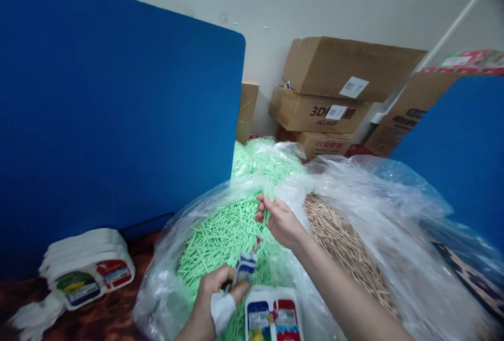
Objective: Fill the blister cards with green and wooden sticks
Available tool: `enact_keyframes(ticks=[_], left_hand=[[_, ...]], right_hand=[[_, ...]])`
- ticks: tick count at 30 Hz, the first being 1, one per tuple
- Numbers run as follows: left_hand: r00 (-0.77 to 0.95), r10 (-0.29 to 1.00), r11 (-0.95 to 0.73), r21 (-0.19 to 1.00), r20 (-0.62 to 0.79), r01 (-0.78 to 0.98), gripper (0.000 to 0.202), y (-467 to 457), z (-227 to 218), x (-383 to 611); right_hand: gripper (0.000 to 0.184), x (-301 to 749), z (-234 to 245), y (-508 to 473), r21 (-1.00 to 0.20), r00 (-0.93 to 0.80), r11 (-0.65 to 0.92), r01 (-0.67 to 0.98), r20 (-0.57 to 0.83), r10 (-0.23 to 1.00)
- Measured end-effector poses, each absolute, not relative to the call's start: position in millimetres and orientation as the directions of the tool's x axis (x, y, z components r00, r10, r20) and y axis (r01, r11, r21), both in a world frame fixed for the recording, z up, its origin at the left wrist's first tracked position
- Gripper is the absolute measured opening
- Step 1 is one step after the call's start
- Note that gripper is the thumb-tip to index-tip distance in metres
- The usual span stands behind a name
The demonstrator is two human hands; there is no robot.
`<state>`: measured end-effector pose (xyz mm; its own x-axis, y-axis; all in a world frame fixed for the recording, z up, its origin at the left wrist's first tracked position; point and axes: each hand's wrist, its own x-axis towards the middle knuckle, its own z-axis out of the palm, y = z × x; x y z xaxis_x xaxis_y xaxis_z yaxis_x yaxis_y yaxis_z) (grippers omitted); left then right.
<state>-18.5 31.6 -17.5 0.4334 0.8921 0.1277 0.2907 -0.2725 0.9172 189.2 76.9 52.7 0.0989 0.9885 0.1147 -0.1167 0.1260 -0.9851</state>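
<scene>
Nearly at the centre of the frame, the right hand (281, 221) has its fingertips pinched together on a small bunch of thin pale-green sticks (267, 205), too few and too blurred to count exactly. They are lifted just above the heap they belong to.

Lower down, the left hand (212, 294) is closed around one small white paper packet with blue and red print (245, 267), held upright over the same heap. Its thumb carries a white wrap. Just right of it, at the bottom edge, lies one flat white printed pack with blue, red and yellow patches (272, 317).

Two crumpled clear plastic bags hold the stock. The nearer bag (165, 257) holds the mass of green sticks, and the one to its right (394, 210) holds a heap of tan wooden sticks (342, 244). The two heaps lie side by side.

At lower left, one stack of white printed packs (88, 267) rests on the mottled brown surface (102, 320).

Two blue fabric partition panels stand behind, a large one (118, 120) at the left and a smaller one (466, 157) at the right. Between them, against the pale wall, five brown cardboard boxes (346, 65) show, three of them piled one on another.
</scene>
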Motion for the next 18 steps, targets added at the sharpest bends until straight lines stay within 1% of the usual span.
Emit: enact_keyframes(ticks=[2,3,4,5,7,10,14,18], left_hand=[[0.43,0.882,-0.351,0.878,0.194,0.324,0.025,36,-10,-17],[0.432,0.871,-0.395,0.856,0.234,0.333,0.025,38,-8,-16],[0.434,0.859,-0.436,0.835,0.273,0.336,0.024,39,-7,-15],[0.433,0.847,-0.47,0.816,0.309,0.337,0.024,41,-6,-14],[0.427,0.831,-0.514,0.787,0.357,0.341,0.02,42,-7,-12],[0.417,0.819,-0.546,0.758,0.394,0.356,0.017,42,-8,-9],[0.402,0.811,-0.566,0.741,0.424,0.36,0.017,41,-4,-8],[0.375,0.819,-0.557,0.758,0.434,0.34,0.016,40,1,-5]], right_hand=[[0.031,183,71,63,-0.925,0.191,0.154,-0.348,0.091,0.977],[0.029,178,79,57,-0.892,0.223,0.18,-0.414,0.093,0.97],[0.027,172,85,50,-0.874,0.251,0.211,-0.438,0.106,0.962],[0.025,166,89,45,-0.871,0.27,0.24,-0.428,0.13,0.954],[0.022,154,91,36,-0.883,0.28,0.283,-0.374,0.184,0.942],[0.02,139,83,29,-0.909,0.257,0.32,-0.267,0.254,0.933],[0.021,129,68,26,-0.949,0.214,0.315,-0.01,0.306,0.928],[0.021,124,58,25,-0.92,0.21,0.299,0.252,0.354,0.912]])
